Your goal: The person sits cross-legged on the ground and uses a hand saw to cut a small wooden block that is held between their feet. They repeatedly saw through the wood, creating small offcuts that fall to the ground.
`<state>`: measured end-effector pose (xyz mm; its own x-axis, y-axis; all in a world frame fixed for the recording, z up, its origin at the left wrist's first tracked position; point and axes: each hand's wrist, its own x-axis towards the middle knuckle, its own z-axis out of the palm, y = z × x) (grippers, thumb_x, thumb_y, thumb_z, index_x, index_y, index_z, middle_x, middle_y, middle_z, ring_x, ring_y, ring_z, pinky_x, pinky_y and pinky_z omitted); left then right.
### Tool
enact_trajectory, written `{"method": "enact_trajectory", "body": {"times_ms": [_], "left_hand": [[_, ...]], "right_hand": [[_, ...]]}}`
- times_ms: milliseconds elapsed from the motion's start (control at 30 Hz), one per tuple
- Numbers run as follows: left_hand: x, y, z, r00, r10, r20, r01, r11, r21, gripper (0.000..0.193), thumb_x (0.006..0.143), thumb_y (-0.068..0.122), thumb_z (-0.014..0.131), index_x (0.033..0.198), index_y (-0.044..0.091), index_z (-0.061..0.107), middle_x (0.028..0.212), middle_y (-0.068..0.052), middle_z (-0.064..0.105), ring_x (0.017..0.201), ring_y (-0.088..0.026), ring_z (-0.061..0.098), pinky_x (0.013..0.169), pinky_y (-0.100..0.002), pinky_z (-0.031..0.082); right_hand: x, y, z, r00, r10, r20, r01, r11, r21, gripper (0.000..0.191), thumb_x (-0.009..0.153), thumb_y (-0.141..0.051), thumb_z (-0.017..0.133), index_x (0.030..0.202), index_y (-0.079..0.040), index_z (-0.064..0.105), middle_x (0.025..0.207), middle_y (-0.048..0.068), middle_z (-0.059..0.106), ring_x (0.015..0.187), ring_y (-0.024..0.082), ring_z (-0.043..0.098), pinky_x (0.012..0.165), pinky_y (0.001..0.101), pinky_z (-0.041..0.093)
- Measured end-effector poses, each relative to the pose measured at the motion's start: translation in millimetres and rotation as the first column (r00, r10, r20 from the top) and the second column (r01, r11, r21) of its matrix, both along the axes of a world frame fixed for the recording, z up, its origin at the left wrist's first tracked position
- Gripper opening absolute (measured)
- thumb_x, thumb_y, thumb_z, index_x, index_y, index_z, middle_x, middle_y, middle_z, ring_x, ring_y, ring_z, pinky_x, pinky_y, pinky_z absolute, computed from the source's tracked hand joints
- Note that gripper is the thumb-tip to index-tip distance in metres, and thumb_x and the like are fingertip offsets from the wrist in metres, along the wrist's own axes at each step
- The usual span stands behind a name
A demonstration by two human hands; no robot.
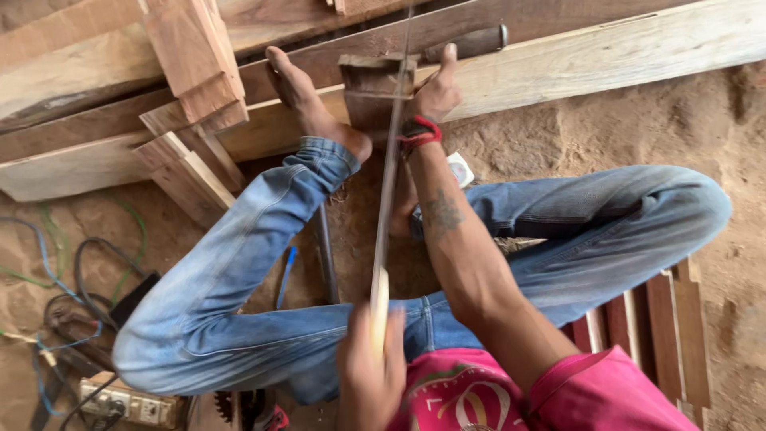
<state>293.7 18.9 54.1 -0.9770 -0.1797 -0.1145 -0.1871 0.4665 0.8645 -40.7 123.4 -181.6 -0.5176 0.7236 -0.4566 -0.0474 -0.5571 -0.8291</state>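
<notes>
Saw (pixel 388 172): one, thin metal blade, across block top.
Block (pixel 372 92): one, dark wood, on planks.
Left grip (pixel 370 367): wrapped around saw handle.
Right grip (pixel 435 92): fingers pressing block.
Foot (pixel 307 100): one, bracing block.

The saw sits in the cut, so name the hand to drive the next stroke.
Left. The left hand grips the saw by its handle, in line with the blade; the right hand is busy steadying the wood block.
</notes>
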Motion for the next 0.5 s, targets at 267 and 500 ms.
{"method": "enact_trajectory", "body": {"times_ms": [267,500], "left_hand": [[-111.3,15.8,-25.1,0.929,-0.158,-0.334,0.22,0.963,0.158,0.031,0.11,0.011,0.055,0.137,-0.003,0.053,0.113,-0.022,0.068,0.096,-0.034,0.07,0.082,-0.04,0.055],[-106.4,17.4,2.1,0.934,-0.135,-0.331,0.139,0.99,-0.011,0.023,0.108,0.013,0.062,0.124,-0.002,0.057,0.098,-0.027,0.063,0.085,-0.043,0.065,0.073,-0.046,0.051]], "right_hand": [[2.4,-2.3,-0.4,0.997,-0.022,-0.077,0.024,0.999,0.03,0.059,0.087,-0.051,0.072,0.057,-0.008,0.044,0.054,-0.001,0.038,0.047,0.014,0.037,0.045,0.0365,0.03],[7.5,-4.4,-11.3,1.0,-0.014,0.01,0.013,0.996,0.093,0.046,0.094,-0.046,0.066,0.067,-0.01,0.055,0.05,-0.003,0.038,0.044,0.012,0.038,0.042,0.0343,0.032]]}}
